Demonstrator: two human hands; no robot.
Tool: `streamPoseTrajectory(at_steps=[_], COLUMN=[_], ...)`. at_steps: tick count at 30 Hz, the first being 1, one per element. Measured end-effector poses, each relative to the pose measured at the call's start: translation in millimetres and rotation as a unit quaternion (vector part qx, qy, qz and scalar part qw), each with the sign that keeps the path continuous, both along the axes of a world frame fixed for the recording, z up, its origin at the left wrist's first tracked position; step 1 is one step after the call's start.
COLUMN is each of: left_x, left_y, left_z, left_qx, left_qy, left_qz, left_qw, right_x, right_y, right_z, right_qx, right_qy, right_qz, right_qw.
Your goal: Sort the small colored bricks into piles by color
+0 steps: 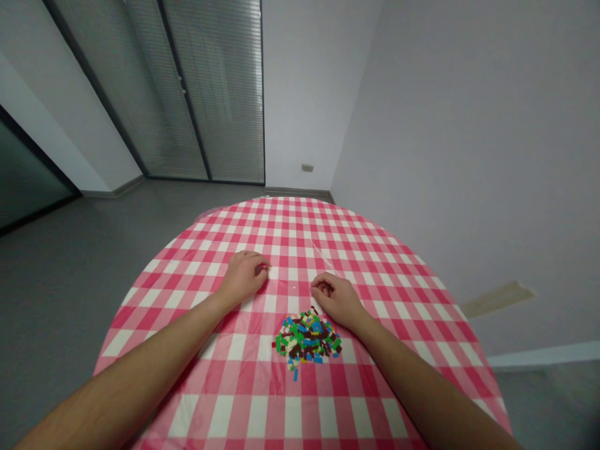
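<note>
A heap of small toy building bricks [307, 337] in green, blue, brown, cream and a little red and yellow lies on the checked tablecloth. Beyond the heap to the left is my left hand [246, 273], its fingers curled in a pinch over the cloth. Something tiny and reddish-yellow shows at those fingertips, too small to name. My right hand [336, 297] rests just behind the heap's right side, thumb and fingers closed together. Whatever its fingers may hold is hidden. A tiny pale speck [294, 287] lies between the two hands.
The round table wears a red-and-white checked cloth [225, 412]. One loose blue brick [295, 375] sits at the heap's near edge. Behind stand glass panels with blinds [225, 94] and a pale wall with a socket [307, 167]. Tape [499, 299] marks the wall at right.
</note>
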State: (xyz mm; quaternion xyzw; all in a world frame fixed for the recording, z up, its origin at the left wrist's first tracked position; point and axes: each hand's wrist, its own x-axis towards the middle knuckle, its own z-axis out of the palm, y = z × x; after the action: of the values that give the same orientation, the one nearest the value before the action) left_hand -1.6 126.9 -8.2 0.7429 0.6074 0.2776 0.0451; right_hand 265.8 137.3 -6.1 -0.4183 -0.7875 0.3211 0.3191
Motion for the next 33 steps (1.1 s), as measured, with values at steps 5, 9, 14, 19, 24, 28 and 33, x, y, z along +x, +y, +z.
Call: streamPoseTrajectory(at_steps=[5,9,14,19,24,28,33], left_x=[-0.4,-0.6,2.2,5.3,7.4,6.9,4.2], left_y=[-5.6,-5.8,-7.4,-9.6,-9.4,-7.5,-4.5], left_z=[0.6,0.3,2.7,3.9,4.4,4.1,0.5], left_qx=[0.002,0.01,0.016,0.023,0.021,0.015,0.009], left_qy=[0.036,0.056,0.078,0.078,0.059,0.042,0.037], left_qz=[-0.022,-0.029,-0.037,-0.039,-0.025,-0.01,0.0], left_qw=[0.999,0.998,0.996,0.996,0.998,0.999,0.999], right_x=[0.7,0.6,0.7,1.2,1.5,1.2,0.4], right_y=[0.7,0.7,1.0,1.6,2.0,1.8,0.7], right_z=[-2.3,-1.6,-1.7,-3.0,-4.3,-3.3,-1.3], right_qx=[-0.006,-0.006,-0.006,0.0,-0.006,-0.01,-0.009], right_qy=[0.002,0.0,-0.001,0.003,0.006,0.009,0.004], right_qz=[0.003,0.003,0.002,0.005,0.006,0.006,0.001], right_qw=[1.0,1.0,1.0,1.0,1.0,1.0,1.0])
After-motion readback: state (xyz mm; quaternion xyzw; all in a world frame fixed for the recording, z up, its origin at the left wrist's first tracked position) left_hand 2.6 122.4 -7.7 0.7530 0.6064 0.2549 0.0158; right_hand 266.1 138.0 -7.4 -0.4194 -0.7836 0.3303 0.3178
